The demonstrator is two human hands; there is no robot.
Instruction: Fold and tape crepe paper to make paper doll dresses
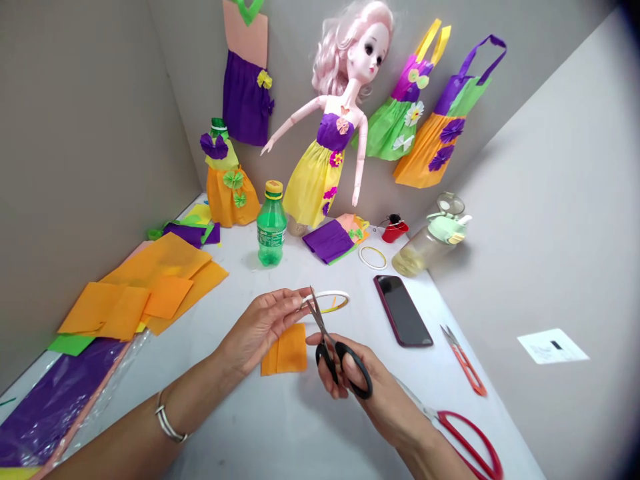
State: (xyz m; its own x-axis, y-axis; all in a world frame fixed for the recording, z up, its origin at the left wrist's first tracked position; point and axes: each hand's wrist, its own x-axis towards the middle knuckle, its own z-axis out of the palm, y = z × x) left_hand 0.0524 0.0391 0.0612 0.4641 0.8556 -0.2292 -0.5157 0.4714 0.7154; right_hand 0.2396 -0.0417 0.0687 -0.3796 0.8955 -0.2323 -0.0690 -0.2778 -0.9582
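Note:
Between its thumb and fingers, my left hand [263,323] pinches a thin roll of white double-sided tape [342,298], held up off the table. My right hand [357,373] has its fingers through the black handles of a pair of small scissors [320,321]. The blades are slightly parted and reach the tape close to my left fingertips. Whether they touch it, I cannot tell. Under the hands lies an orange folded piece of fabric [293,350] on the white table.
Orange sheets [165,260] are piled at left beside a purple sheet in plastic [55,400]. A green bottle [271,230] and a dressed doll [333,133] stand behind. At right are a phone [403,310], red snips [465,363], red-handled scissors [470,433] and a water bottle [425,243].

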